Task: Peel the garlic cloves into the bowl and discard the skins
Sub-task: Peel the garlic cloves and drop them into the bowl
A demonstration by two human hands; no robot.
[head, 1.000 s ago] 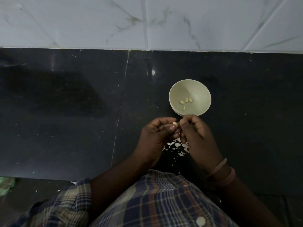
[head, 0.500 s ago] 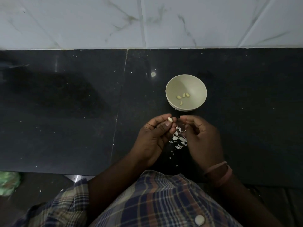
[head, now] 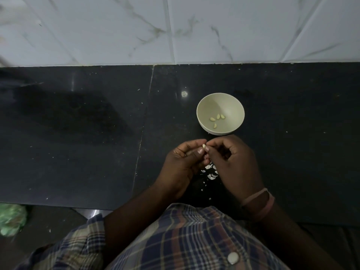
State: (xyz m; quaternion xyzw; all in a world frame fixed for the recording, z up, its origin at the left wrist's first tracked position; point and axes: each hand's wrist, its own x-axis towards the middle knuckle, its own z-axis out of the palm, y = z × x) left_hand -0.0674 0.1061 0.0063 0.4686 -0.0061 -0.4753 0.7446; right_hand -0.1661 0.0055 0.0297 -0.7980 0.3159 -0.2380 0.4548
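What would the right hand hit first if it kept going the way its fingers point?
The right hand points left at the garlic clove, which it seems to touch already; just beyond are the left hand's fingers. Depth is hard to judge.

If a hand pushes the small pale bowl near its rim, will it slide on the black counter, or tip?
The small pale round bowl narrows to a small base, so a rim push could probably tip it. It holds only four peeled garlic cloves, so it is likely light. The glossy black stone counter looks smooth, so a low push probably slides it.
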